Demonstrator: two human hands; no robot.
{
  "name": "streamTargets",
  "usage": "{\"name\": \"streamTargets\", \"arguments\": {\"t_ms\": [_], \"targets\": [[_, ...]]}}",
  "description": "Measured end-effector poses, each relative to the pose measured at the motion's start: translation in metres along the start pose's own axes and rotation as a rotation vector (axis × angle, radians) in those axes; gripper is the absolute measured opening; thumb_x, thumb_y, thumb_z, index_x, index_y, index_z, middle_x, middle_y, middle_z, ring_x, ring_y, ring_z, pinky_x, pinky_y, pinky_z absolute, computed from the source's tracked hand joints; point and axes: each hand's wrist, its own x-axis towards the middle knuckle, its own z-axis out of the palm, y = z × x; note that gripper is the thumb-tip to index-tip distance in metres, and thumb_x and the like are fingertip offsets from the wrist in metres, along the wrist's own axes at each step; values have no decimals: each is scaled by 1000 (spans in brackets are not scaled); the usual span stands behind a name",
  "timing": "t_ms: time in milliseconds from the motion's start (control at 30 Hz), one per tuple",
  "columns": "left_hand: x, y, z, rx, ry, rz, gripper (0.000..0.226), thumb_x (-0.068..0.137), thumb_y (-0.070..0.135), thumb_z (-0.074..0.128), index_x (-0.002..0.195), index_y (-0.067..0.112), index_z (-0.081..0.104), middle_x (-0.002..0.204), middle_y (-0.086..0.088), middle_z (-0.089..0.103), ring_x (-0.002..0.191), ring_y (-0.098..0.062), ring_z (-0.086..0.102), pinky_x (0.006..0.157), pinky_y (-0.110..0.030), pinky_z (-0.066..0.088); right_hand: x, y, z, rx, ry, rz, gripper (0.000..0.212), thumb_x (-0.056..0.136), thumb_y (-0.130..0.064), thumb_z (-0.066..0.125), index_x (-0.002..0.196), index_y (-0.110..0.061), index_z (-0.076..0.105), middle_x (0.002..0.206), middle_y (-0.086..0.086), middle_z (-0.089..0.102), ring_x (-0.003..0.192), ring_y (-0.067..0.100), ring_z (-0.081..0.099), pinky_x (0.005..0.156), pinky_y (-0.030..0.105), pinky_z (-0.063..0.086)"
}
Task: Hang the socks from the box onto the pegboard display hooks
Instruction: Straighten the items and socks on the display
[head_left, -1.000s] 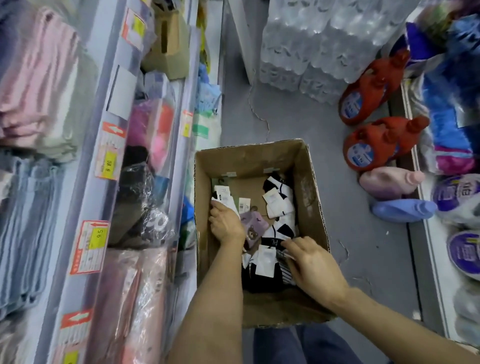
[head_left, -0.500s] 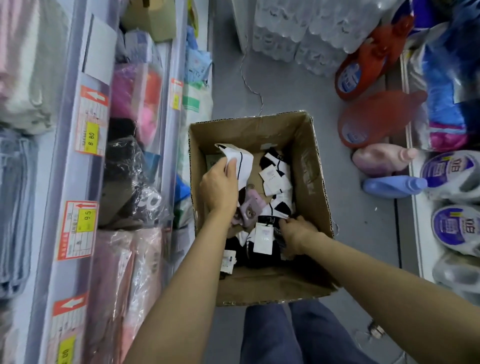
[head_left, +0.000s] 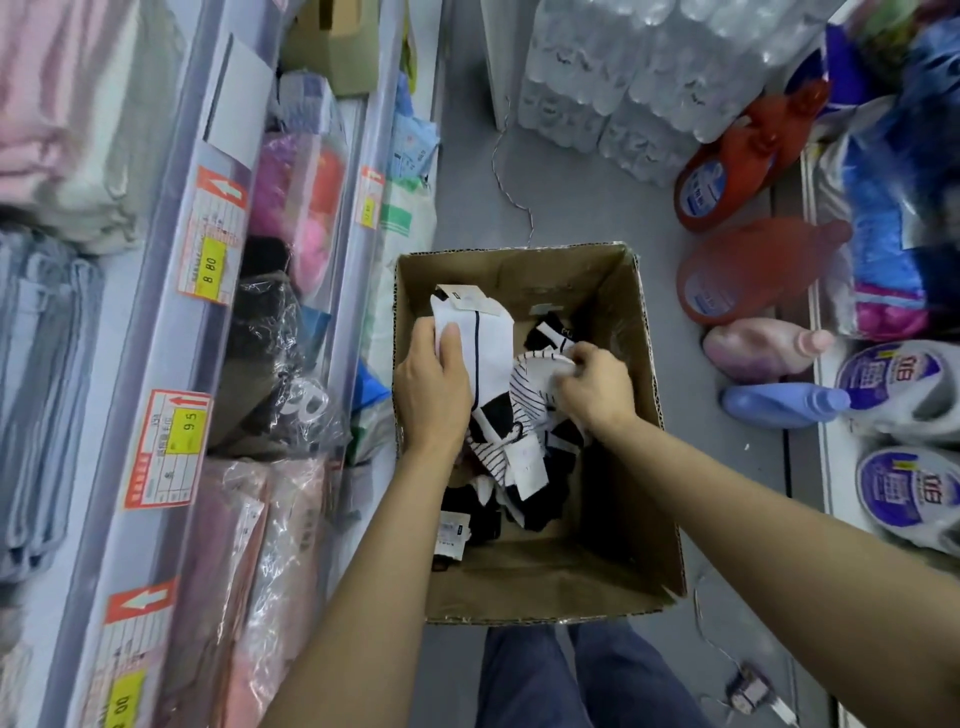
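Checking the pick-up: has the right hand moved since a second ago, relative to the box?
Yes. The right hand has moved from the box's near right wall toward its middle, and now pinches a striped sock.

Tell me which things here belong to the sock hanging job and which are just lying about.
Job: cardboard box; white sock in left hand; striped sock in right hand; loose socks.

Lying about: detergent bottles; water packs; shelved towels.
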Motion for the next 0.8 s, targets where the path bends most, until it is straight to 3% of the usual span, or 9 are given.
{"name": "streamTargets", "arguments": {"t_ms": [100,167,233,300,400,467,600,700,800], "targets": [[1,1,-7,-49,36,21,26,104,24,45,83,8,44,63,3,41,59,-5,41,53,-17,28,10,-7,2,307,95,137,29,82,-10,56,109,-12,67,100,7,70,95,26,64,80,32,51],[2,1,-10,-81,47,24,24,104,22,45,86,6,47,64,1,46,60,-5,42,53,-18,30,12,-6,11,476,123,270,27,81,-10,55,106,-11,66,98,8,70,93,29,65,82,40,56],[0,1,-10,-81,52,23,20,104,21,45,88,9,48,65,6,48,61,0,46,55,-16,32,10,4,29,625,84,474,28,84,-8,56,110,-9,64,102,13,70,92,33,67,82,47,58],[-6,-1,-7,-72,51,8,19,104,21,45,87,13,47,66,10,47,62,3,47,54,-13,33,2,22,49,712,0,651,29,86,-3,57,114,-4,63,106,16,69,91,33,68,78,44,59],[-19,-9,2,-43,28,-32,17,104,25,44,93,16,52,78,11,57,70,0,52,58,-18,38,-13,48,66,423,-118,700,41,85,-4,58,127,-2,56,121,19,63,102,35,64,82,37,54],[-28,-20,9,5,16,-64,15,103,24,45,97,15,55,82,7,62,73,-4,56,62,-28,44,-16,53,68,128,-129,538,53,88,-13,59,139,-7,43,135,16,52,120,36,54,95,40,47],[-47,-39,24,249,-175,-247,19,103,20,42,114,10,53,103,-18,68,93,-38,62,73,-42,47,4,45,71,-92,-81,179,54,94,-22,57,143,-10,37,142,13,44,129,33,43,106,41,37],[-57,-45,35,396,-297,-367,31,105,19,37,133,9,45,116,-21,65,104,-40,62,76,-40,45,23,43,72,-181,-198,223,57,94,-19,55,144,-8,32,145,14,42,129,36,44,103,42,41],[-56,-57,47,442,-300,-446,32,105,17,35,136,8,40,116,-21,66,104,-39,63,73,-40,46,20,50,71,-192,-328,390,79,92,-22,61,151,-7,12,144,18,41,130,37,45,101,42,42]]}}
